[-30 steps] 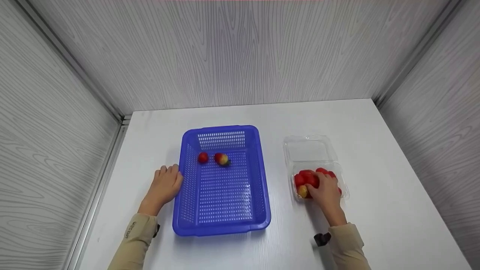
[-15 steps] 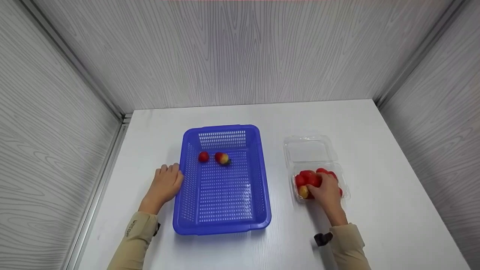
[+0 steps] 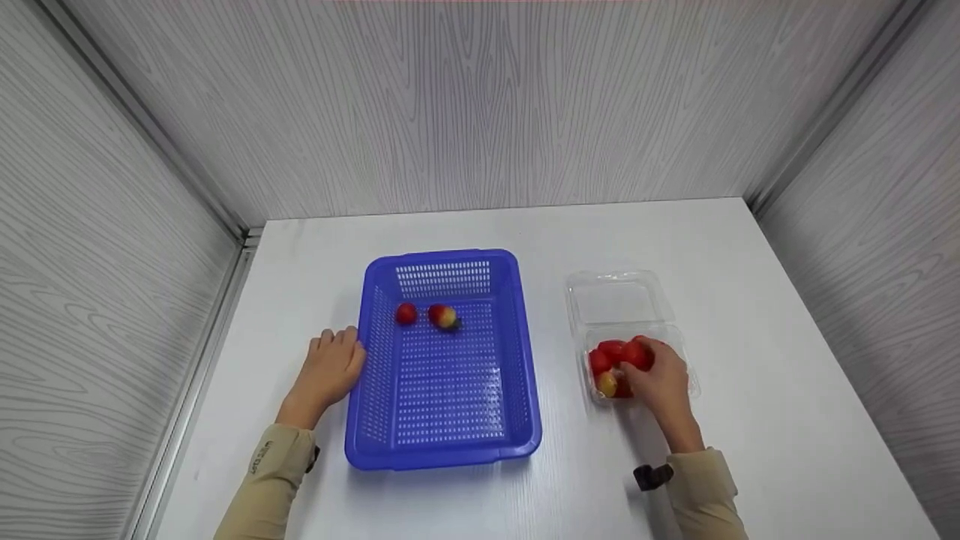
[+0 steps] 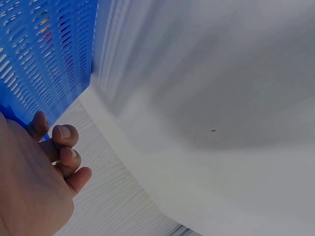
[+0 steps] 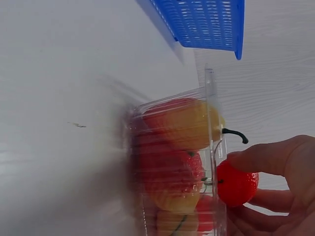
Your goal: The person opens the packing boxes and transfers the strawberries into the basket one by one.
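Observation:
My left hand (image 3: pixel 325 373) is at the left rim of a blue plastic basket (image 3: pixel 525 360). In the left wrist view its fingers (image 4: pixel 67 135) are curled at the basket's edge, and the thumb is hidden. Inside the basket lie a round red fruit (image 3: pixel 406 313) and a red-yellow fruit (image 3: pixel 444 317) with a green end. Over an open clear plastic clamshell box (image 3: pixel 619 300), my right hand (image 3: pixel 663 381) pinches a small round red fruit (image 5: pixel 238 183) with bumpy skin, between thumb and fingers. Several red and yellow fruits (image 5: pixel 170 172) lie in the box below.
The basket and box stand apart on a white tabletop (image 3: pixel 720 285). Grey wood-grain panels (image 3: pixel 480 105) close in the back and both sides. Each wrist wears a dark device (image 3: pixel 651 477) near its tan sleeve.
My right hand has lifted slightly and turned, and the red fruit in its fingers now shows at the fingertips. The left hand and the basket look unchanged.

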The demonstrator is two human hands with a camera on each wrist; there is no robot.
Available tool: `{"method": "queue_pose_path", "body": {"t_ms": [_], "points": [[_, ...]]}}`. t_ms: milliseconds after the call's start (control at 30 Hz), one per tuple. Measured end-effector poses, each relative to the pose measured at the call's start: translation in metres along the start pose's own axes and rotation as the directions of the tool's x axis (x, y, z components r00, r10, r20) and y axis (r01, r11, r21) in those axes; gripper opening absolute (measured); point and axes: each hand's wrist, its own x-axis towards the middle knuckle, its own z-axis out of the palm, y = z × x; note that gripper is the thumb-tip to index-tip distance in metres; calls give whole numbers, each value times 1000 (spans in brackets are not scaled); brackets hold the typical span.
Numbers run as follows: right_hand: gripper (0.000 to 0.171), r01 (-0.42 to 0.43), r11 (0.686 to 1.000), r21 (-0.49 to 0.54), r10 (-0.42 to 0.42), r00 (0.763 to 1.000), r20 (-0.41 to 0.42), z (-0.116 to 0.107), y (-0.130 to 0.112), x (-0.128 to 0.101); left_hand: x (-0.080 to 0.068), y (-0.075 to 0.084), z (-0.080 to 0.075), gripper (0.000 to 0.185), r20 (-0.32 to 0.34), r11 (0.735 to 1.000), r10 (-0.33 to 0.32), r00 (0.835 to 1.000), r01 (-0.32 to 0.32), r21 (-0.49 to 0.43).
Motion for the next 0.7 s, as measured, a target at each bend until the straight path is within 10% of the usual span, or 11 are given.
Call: {"method": "queue_pose_path", "body": {"t_ms": [700], "points": [[43,320,927,194,-300,946,-123,19,-104,8,-2,2,0,19,-17,1000,7,1000,-7,5]]}}
